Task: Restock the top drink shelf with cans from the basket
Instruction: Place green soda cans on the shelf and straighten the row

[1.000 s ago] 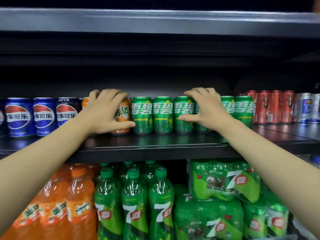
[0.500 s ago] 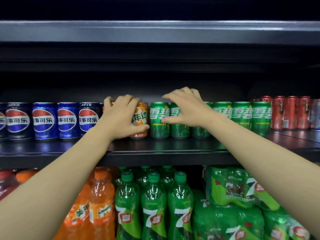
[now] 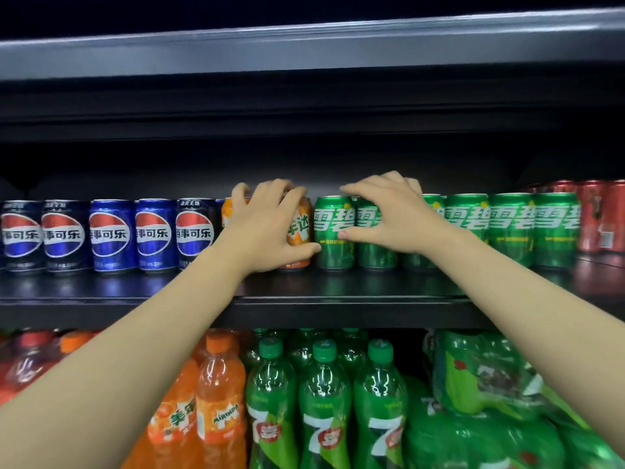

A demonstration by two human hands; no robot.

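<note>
Dim, shelf recess black; glare on green bottles [image 3: 324, 377]; edges bowed w/ wide-angle, slight blur.

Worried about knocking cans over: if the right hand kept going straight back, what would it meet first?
Probably the green cans that the right hand already rests on; behind them the shelf is too dark to judge.

We've got both hands up on the top shelf [image 3: 355, 286]. Our left hand [image 3: 267, 228] is wrapped around an orange can [image 3: 299, 231], right next to the blue cola cans [image 3: 111, 235]. Our right hand [image 3: 392, 214] is curled over the green cans [image 3: 333, 231], thumb on the front. Red cans [image 3: 598, 214] far right, bottles [image 3: 324, 401] on the shelf below.
</note>
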